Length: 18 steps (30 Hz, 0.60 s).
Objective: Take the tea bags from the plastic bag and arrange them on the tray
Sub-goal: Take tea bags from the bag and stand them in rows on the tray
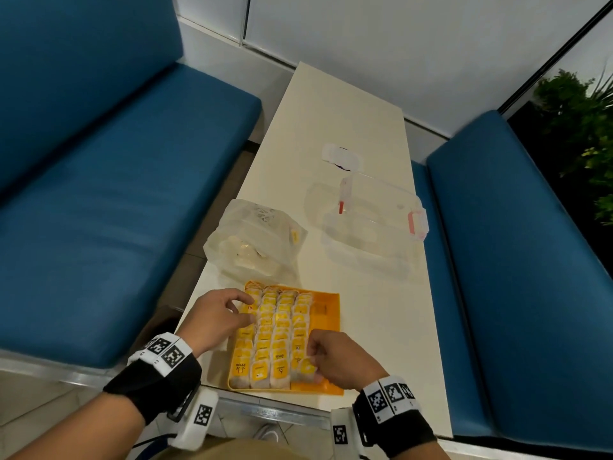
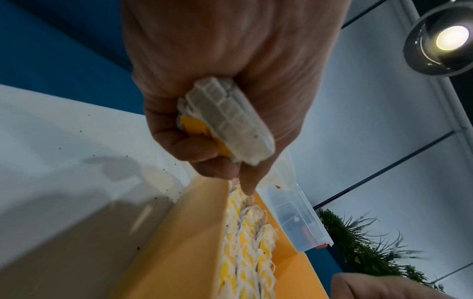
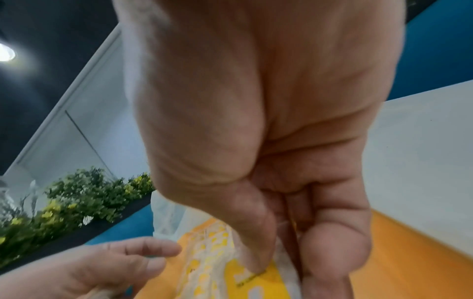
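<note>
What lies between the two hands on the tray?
In the head view, rows of tea bags on the orange tray fill the stretch between the left hand and the right hand.

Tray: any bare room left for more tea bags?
Only the strip along the tray's right side, between the fourth row of tea bags and the right rim. The rest is packed, with the left hand and right hand over it.

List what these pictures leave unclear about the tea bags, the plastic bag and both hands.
- Plastic bag, head view: cloudy film and blur hide how many tea bags remain inside.
- Left hand, left wrist view: it grips a stack of tea bags; the count is hidden by the palm.
- Right hand, right wrist view: the thumb pinches a tea bag; its print is blurred.
- Tray, head view: both hands cover parts of the rows.
</note>
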Available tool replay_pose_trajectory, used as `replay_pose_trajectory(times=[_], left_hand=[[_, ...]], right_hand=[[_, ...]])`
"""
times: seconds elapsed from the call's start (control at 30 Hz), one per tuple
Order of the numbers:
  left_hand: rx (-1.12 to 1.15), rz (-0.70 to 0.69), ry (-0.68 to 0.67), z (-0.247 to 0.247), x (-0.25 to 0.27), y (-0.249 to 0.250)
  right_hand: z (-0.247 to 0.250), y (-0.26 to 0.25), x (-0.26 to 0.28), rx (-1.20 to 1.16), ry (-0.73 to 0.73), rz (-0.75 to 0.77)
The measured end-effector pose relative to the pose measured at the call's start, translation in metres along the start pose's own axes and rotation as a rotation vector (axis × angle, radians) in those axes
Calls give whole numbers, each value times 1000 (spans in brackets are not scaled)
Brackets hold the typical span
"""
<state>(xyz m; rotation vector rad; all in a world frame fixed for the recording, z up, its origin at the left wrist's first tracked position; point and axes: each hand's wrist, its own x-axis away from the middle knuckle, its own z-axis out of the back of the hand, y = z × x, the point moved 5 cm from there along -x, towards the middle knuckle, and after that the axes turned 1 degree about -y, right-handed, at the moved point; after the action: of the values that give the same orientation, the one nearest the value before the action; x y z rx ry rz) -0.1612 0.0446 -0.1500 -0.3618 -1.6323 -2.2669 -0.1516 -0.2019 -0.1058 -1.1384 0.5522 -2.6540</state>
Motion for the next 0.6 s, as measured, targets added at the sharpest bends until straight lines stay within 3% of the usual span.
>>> replay_pose_trajectory(times=[0.23,0.6], left_hand=[[-14,8,6,1,0,-1],[2,0,2,0,0,1]], right_hand=[[-19,-6,-10,105,-147,-24],[-30,4,-28,69,-48,-221]])
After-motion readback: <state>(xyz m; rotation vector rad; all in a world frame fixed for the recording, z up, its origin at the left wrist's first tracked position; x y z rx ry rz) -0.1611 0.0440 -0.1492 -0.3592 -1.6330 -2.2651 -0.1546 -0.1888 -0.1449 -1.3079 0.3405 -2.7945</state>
